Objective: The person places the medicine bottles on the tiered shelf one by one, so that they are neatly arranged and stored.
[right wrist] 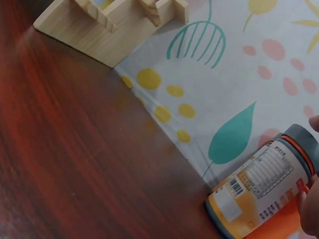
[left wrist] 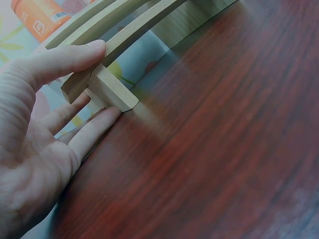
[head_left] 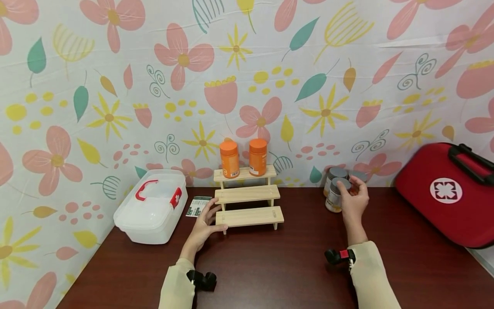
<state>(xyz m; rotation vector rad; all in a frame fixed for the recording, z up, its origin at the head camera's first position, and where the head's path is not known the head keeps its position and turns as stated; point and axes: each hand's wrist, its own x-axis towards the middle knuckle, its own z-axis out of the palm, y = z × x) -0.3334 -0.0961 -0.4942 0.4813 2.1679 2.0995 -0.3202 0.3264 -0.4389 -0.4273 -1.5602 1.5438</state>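
Note:
My left hand [head_left: 203, 225] grips the left end of a three-tier wooden stand [head_left: 250, 216], thumb on the lowest step and fingers by its leg [left wrist: 114, 89]. Two orange bottles [head_left: 230, 161] with orange lids stand upright on the top step. On the right, my right hand [head_left: 355, 205] holds a grey-lidded pill bottle [head_left: 332, 202] near its lid, the thumb at the lid's edge. In the right wrist view, this bottle [right wrist: 259, 186] shows a white and orange label with a barcode. Further grey-lidded bottles [head_left: 337, 172] stand just behind, partly hidden by the hand.
A white box [head_left: 148, 223] with a clear lid and red handle stands at the left. A printed card [head_left: 198, 207] lies between it and the stand. At the right sits a red first-aid bag [head_left: 428, 210]. The flowered cloth [head_left: 262, 56] hangs behind the brown table [head_left: 270, 274].

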